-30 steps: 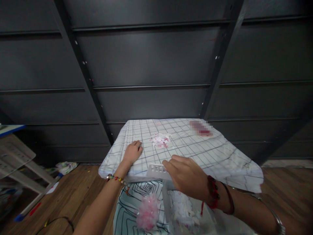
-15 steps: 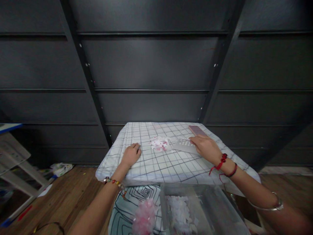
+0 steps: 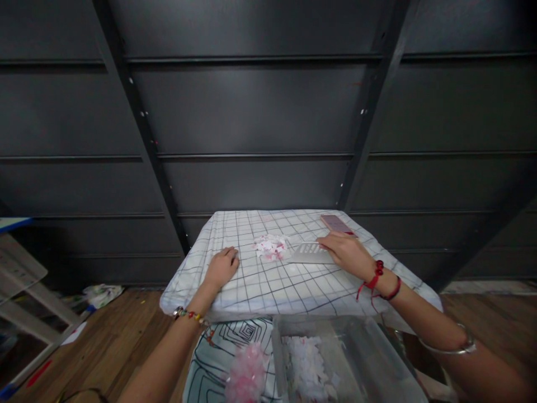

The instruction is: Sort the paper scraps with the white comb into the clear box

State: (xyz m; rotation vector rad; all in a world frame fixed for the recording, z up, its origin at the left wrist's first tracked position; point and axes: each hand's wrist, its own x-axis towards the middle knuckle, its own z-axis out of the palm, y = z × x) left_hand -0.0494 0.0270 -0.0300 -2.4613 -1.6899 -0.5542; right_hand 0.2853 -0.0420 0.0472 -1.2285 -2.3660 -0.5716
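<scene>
My right hand point(image 3: 346, 254) is closed on the right part of a flat white slotted plastic piece point(image 3: 309, 254), held low over the white checked cloth point(image 3: 251, 285). The piece's left edge is beside a small heap of white and pink paper bits point(image 3: 271, 246). To the left of the heap, my left hand point(image 3: 223, 266) lies palm down on the cloth, its fingers stretched forward and nothing visible in them. A phone-like pink rectangle point(image 3: 337, 224) lies behind my right hand.
Close in front stands a clear plastic bin point(image 3: 361, 358) with many white paper pieces point(image 3: 308, 364) inside. Left of it, a fluffy pink bundle point(image 3: 246, 372) sits on a patterned cloth point(image 3: 210, 364). A dark panelled wall point(image 3: 251, 112) rises behind the table.
My right hand has moved slightly left with the white slotted piece, whose slotted face now looks more tilted. The whole view has shifted a little; my left hand stays resting on the cloth.
</scene>
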